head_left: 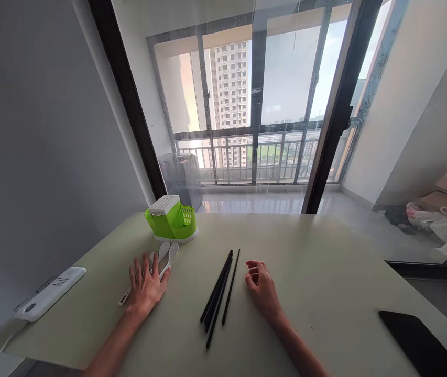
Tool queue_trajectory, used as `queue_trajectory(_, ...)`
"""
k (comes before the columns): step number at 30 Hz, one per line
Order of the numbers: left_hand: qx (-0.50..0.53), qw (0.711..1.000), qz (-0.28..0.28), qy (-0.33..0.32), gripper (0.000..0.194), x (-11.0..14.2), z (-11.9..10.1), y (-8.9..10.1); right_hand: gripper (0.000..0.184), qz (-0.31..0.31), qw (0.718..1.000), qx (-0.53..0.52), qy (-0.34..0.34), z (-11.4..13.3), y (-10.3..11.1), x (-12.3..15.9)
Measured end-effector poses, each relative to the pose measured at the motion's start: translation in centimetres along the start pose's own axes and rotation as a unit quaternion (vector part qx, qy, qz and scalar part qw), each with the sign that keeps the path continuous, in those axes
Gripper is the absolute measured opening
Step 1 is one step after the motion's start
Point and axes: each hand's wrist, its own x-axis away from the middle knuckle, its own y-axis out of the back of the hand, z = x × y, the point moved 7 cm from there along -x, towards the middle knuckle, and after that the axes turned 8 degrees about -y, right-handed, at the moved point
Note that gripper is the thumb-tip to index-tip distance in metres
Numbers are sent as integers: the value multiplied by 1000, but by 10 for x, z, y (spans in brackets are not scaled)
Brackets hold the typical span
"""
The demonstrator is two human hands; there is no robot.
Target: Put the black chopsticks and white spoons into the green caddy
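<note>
My left hand (146,285) lies flat on the table with fingers spread, resting over the handles of the white spoons (167,255). The spoon bowls point toward a green cutlery holder (171,219) with a white lid. Several black chopsticks (220,289) lie in a loose bundle in the middle of the pale green table (325,272). My right hand (261,285) rests just right of the chopsticks, fingers curled inward, holding nothing, not touching them.
A white power strip (49,293) lies near the table's left edge. A black phone or tablet (420,343) sits at the front right corner. Beyond the table is a glass sliding door to a balcony; bags and boxes (439,212) lie on the floor at right.
</note>
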Motion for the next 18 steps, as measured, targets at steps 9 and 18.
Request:
queue_trajectory(9, -18, 998, -14, -56, 86, 22, -3, 12, 23, -3, 1000, 6, -9, 0, 3, 3)
queue_trajectory(18, 21, 997, 64, -43, 86, 49, 21, 4, 25, 5, 1000, 11, -15, -1, 5, 3)
